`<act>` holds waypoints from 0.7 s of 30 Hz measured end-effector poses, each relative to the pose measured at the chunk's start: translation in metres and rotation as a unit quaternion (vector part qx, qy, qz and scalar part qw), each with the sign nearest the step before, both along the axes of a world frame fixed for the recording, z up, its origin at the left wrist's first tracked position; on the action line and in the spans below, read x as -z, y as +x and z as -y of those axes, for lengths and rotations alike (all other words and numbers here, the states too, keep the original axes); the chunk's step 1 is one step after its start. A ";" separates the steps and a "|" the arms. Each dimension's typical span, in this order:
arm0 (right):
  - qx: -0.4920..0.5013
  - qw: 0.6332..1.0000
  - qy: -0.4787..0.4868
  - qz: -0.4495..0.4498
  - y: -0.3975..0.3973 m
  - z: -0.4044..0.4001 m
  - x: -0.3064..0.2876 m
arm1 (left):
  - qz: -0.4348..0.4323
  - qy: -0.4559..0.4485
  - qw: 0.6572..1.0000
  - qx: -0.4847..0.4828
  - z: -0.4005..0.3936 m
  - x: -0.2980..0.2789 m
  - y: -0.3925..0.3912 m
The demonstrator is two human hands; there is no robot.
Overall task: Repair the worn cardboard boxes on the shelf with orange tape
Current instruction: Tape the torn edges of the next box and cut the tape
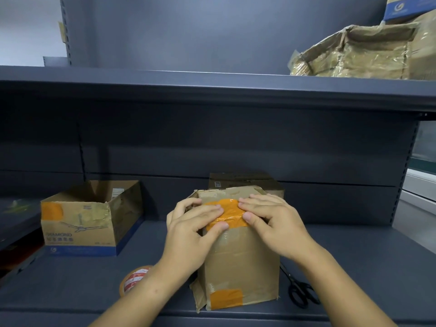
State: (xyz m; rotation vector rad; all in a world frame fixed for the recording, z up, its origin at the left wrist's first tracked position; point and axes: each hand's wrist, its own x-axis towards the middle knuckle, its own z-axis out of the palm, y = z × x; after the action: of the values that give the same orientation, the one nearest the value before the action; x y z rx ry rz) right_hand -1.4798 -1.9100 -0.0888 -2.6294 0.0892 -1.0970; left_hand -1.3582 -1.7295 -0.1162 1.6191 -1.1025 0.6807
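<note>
at the front edge of the shelf (354, 260), mid-span: left hand (195, 230) and right hand (273, 223) both flat, fingers fairly straight, gripping nothing, pressing an orange tape patch (227, 212) down over the top front corner of the worn box (240, 263). fingertips meeting on the patch, which looks wrinkled. second orange patch (225, 298) already low on the box's front face. tape roll (134, 279) just left of the box, partly behind the left forearm; scissors (299, 291) just right. open box (89, 215) with its own orange patch toward the left end; crumpled box (354, 53) on the upper shelf at right. risks, as a guess: creases sealed in by uneven pressing, tape lifting off the old glossy tape, soft cardboard buckling under hard pressure, box sliding toward the edge.
</note>
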 end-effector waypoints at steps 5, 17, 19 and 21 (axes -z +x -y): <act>0.000 1.000 0.002 -0.008 -0.004 -0.006 0.001 | -0.001 0.000 1.000 -0.005 -0.004 0.004 -0.004; 0.028 0.991 -0.056 0.116 -0.039 -0.033 0.026 | 0.052 -0.050 0.997 -0.037 -0.018 0.022 -0.039; 0.036 0.985 -0.084 0.149 -0.047 -0.039 0.035 | 0.062 -0.062 0.995 -0.041 -0.023 0.026 -0.050; 0.039 0.975 -0.112 0.190 -0.053 -0.046 0.046 | 0.067 -0.074 0.994 -0.049 -0.029 0.030 -0.061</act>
State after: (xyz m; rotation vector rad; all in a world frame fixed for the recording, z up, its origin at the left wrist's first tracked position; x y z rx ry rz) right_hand -1.5332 -1.8639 -0.1344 -2.5654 -0.0122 -1.7056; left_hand -1.4193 -1.7010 -0.1460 1.5264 -1.0472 0.9251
